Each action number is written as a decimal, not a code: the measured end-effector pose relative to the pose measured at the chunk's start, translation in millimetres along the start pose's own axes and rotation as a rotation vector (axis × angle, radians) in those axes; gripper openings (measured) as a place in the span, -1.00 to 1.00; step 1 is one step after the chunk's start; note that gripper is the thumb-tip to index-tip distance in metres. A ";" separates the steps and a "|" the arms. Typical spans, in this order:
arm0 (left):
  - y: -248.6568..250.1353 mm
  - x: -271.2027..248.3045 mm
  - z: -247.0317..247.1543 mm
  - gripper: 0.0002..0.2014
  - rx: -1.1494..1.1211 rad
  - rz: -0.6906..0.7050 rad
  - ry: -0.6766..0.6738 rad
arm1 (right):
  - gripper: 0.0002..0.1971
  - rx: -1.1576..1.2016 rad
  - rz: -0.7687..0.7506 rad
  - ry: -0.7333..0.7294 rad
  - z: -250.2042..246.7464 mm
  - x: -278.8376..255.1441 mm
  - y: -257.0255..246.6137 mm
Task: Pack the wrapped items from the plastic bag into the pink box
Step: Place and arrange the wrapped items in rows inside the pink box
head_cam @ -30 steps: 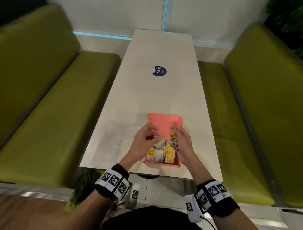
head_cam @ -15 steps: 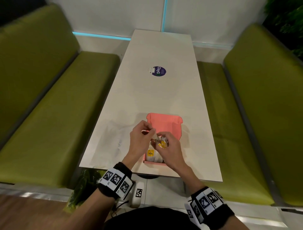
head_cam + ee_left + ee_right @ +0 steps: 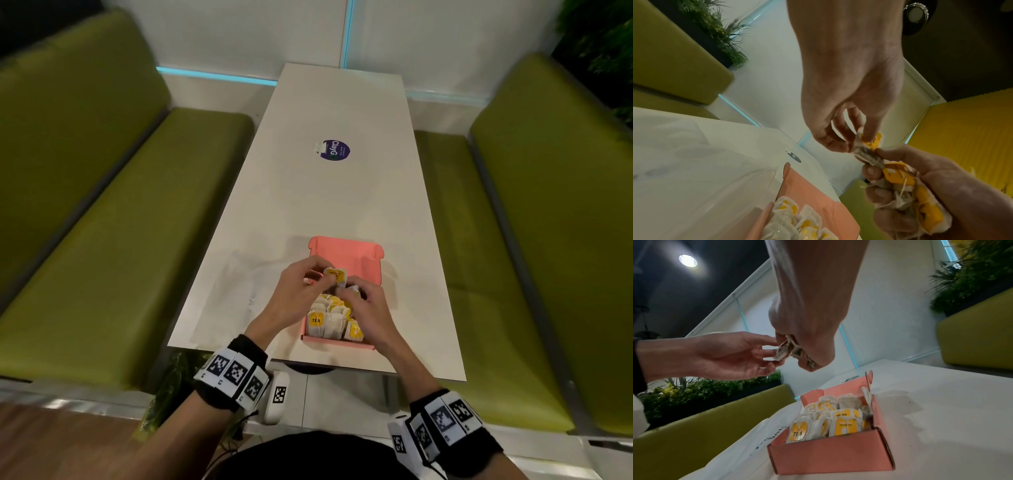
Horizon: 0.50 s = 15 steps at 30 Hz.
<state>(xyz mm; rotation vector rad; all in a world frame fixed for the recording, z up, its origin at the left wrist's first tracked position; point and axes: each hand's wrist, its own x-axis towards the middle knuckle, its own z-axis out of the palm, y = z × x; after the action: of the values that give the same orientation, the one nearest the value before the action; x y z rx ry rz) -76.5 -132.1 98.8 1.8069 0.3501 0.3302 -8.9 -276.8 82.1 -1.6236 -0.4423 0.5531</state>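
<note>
The pink box (image 3: 346, 251) sits on the table (image 3: 335, 198) at the near edge, toward 6 o'clock in the head view, its lid flap standing open at the 12 o'clock side. Its near half already holds rows of wrapped tea bags (image 3: 838, 418) standing on edge with their yellow labels showing, while the far half, at 12 o'clock inside the box, shows bare pink floor, so the packing looks well along but not finished. The plastic bag (image 3: 764, 431) lies flat and slack on the table at 9 o'clock of the box and looks largely emptied, though what remains inside cannot be told. Both hands hover over the middle of the box. The right hand (image 3: 371, 310) is closed in a full grip around a bunch of tea bags (image 3: 908, 194), their strings and yellow tags poking out between the fingers. The left hand (image 3: 294, 294) has a narrow grip: thumb and fingertips pinch a single tea bag (image 3: 336, 275), label up, which touches the bunch at its 10 o'clock edge. By the look of it, this bag is being drawn off the handful to be set in the empty far part; the rest of the bunch remains to be placed.
</note>
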 end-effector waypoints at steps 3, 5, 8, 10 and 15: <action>0.4 1.3 1.2 -0.96 0.011 0.031 0.035 | -0.82 -0.077 0.044 -0.060 -6.3 -2.8 6.4; 0.2 1.8 1.5 -0.96 0.019 0.040 0.033 | -0.85 -0.131 0.063 -0.075 -11.5 -5.2 12.0; 0.9 1.3 1.3 -0.96 0.032 0.047 0.028 | -0.89 -0.111 0.039 -0.006 -15.3 -6.5 11.0; 1.9 0.5 1.7 -0.96 0.034 0.063 0.018 | -0.86 -0.055 -0.014 0.043 -14.3 -4.4 4.3; 2.4 -0.7 5.8 -0.96 -0.017 0.074 -0.004 | -0.87 -0.116 -0.142 0.043 -11.0 -1.4 -4.4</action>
<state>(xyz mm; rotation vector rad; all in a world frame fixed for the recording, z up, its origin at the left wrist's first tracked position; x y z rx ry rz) -74.7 -138.1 99.6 1.8066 0.2772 0.3809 -3.4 -285.9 87.4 -1.6968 -0.5613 0.3914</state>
